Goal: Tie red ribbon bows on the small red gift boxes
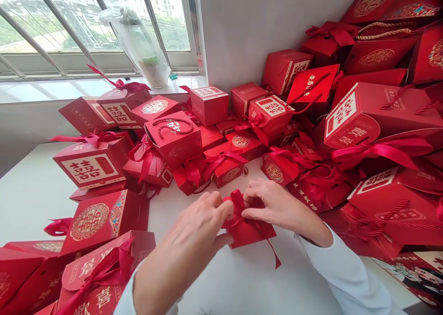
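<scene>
In the middle of the white table (221,273) stands a small red gift box (249,235) with a red ribbon (237,200) looped on its top. My left hand (200,222) is closed at the box's left side, its thumb and fingers pinching the ribbon. From the right, my right hand (273,204) reaches over the top with curled fingers and also pinches the ribbon, near the loop. One ribbon tail hangs down past the box's front right corner. My fingers hide part of the loop and the box's far side.
Red gift boxes crowd round: a box with a round gold emblem (90,221) on the left, a cord-handled box (173,137) behind, a large stacked box (377,116) on the right. A plastic-wrapped cup (145,56) stands on the sill (187,85) by the barred window.
</scene>
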Tool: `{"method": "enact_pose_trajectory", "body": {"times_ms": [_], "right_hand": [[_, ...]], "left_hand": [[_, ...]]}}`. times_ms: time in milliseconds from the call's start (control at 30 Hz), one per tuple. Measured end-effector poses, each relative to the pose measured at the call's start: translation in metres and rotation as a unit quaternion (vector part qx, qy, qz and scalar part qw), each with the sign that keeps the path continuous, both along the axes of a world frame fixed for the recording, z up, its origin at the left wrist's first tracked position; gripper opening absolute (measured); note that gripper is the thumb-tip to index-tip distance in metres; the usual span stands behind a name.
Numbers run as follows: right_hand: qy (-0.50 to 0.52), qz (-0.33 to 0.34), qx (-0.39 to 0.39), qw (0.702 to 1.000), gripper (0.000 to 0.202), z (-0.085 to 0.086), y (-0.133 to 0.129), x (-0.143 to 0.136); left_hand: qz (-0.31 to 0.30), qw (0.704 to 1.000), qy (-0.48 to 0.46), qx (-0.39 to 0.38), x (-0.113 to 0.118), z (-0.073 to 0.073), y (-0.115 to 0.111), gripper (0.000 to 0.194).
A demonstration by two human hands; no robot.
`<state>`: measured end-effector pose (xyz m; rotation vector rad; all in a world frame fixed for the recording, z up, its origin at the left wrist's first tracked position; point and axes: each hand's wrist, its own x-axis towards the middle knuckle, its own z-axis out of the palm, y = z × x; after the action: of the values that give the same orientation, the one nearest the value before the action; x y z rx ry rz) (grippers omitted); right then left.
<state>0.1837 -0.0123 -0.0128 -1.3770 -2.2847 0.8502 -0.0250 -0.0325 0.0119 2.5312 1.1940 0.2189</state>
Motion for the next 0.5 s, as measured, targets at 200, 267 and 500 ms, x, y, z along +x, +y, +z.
{"method": "enact_pose_trajectory", "body": {"times_ms": [200,267,500], "right_hand": [[0.011,0.001,0.002,1.0,0.019,0.001,-0.001,0.001],[0.016,0.003,0.006,1.0,0.018,0.002,-0.001,0.002],[0.051,0.022,0.003,0.998,0.015,0.004,0.0,0.004]], "left_hand": [[0.072,0.988,0.136,0.015,0.045,0.001,-0.01,0.011],[0.076,0.986,0.144,0.017,0.048,0.0,-0.01,0.015],[0.084,0.991,0.035,-0.101,0.033,0.001,-0.001,0.018]]}}
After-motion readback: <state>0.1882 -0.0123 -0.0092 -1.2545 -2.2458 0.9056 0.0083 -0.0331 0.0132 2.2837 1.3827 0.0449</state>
